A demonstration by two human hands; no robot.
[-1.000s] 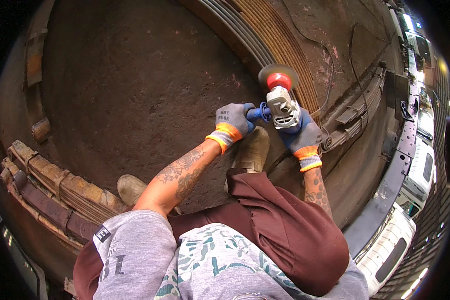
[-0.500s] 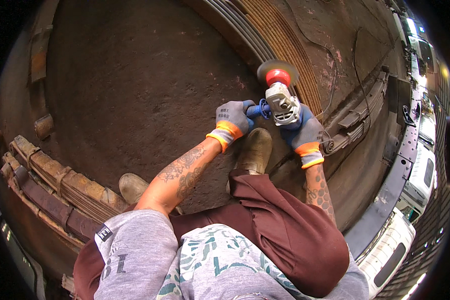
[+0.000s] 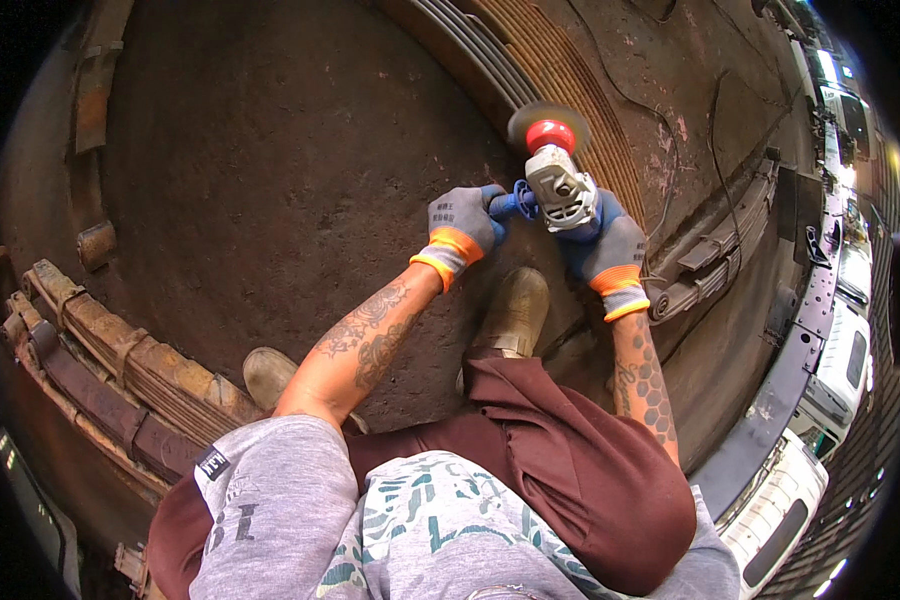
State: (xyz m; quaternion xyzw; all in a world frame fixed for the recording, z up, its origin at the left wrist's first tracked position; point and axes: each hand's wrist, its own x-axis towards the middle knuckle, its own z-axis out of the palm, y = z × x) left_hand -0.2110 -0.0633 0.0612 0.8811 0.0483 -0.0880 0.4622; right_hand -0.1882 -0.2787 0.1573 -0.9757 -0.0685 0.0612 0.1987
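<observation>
Dark floor (image 3: 260, 170), grinder (image 3: 558, 188) between left hand (image 3: 460, 222), gripping side handle (image 3: 515, 203), and right hand (image 3: 608, 246), gripping body (image 3: 574, 207), disc (image 3: 550, 112) perhaps touching leaf spring (image 3: 572, 85)

A white, red-hubbed grinder (image 3: 562, 188) has its blurred disc (image 3: 577, 122) over curved, part-rusty metal strips (image 3: 547, 62), perhaps touching.

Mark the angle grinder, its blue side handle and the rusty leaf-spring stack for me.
Angle grinder (image 3: 558, 188): head view, on its white gear housing.
Blue side handle (image 3: 512, 206): head view, on its grip.
Rusty leaf-spring stack (image 3: 584, 92): head view, on its ribbed leaf edges.
</observation>
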